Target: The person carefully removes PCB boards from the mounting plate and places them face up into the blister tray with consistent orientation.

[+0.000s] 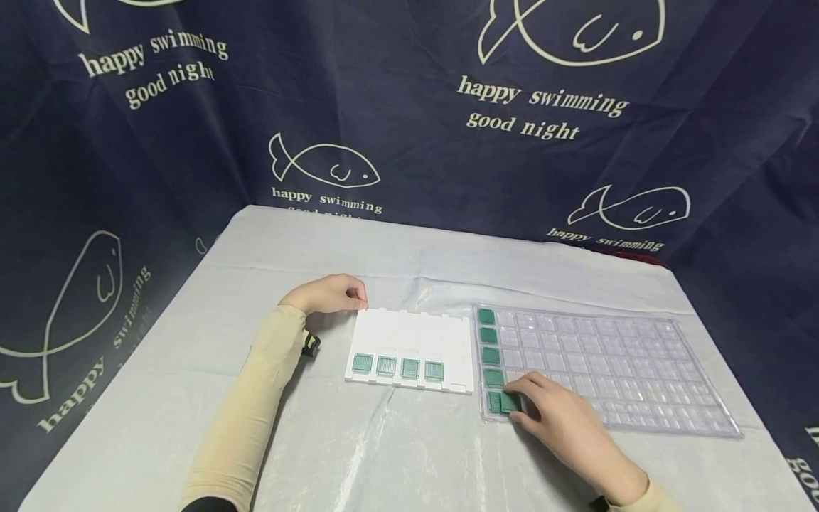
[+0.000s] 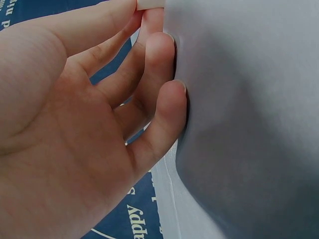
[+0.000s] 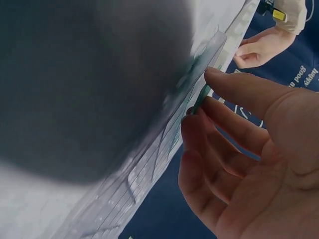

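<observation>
My right hand (image 1: 563,419) pinches a small green square circuit board (image 1: 510,402) between thumb and fingertips, over the near left corner of a clear plastic tray (image 1: 640,348). In the right wrist view, that board shows edge-on as a thin green sliver. More green boards (image 1: 489,335) sit in the tray's leftmost column. To the left lies a flat white holder (image 1: 409,331) with several green boards in a row along its near side. At its far left corner, my left hand (image 1: 329,293) pinches the edge between thumb and index finger, the other fingers loosely bent.
Pale grey cloth (image 1: 358,455) covers the table. Divided cells fill the clear tray, which lies close to the holder's right edge. Dark blue curtains (image 1: 422,142) with fish drawings and lettering hang behind and at the sides.
</observation>
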The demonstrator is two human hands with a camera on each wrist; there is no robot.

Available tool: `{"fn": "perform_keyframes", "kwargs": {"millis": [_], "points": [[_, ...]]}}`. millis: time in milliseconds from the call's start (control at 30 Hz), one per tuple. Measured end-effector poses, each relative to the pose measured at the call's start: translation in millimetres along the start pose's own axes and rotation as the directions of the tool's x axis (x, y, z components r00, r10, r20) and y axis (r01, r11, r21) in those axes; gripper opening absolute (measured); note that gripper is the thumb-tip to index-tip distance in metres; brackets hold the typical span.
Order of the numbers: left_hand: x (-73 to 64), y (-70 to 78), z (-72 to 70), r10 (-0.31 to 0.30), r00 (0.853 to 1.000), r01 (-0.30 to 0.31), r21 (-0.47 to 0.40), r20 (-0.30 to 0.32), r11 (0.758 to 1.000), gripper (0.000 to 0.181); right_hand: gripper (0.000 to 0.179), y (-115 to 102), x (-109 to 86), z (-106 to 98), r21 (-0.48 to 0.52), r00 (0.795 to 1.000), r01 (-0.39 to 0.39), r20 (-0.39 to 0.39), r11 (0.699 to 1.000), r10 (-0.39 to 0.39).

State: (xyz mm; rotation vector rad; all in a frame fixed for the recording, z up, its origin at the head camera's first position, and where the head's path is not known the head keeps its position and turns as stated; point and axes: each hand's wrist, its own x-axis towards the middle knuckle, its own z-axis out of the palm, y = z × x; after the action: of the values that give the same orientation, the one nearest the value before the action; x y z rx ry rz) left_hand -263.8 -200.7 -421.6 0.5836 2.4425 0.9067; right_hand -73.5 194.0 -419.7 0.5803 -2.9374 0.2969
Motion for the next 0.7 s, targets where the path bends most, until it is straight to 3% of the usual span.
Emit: {"fn": "perform_keyframes", "kwargs": {"millis": [333,700], "points": [[-1.3,0.8,-0.8,-0.001,1.0,0.001,0.004,-0.006,1.0,0.009,0.036,17,-7.6,-4,-0.034,0.999,-0.027,0.023,0.999,0.028],[-1.3,2.0,0.3,0.008,1.0,-0.008,0.016,-0.01,1.0,0.01,0.035,19,-8.2,-4,-0.023,0.999,-0.022,0.029,0.999,0.023]]}}
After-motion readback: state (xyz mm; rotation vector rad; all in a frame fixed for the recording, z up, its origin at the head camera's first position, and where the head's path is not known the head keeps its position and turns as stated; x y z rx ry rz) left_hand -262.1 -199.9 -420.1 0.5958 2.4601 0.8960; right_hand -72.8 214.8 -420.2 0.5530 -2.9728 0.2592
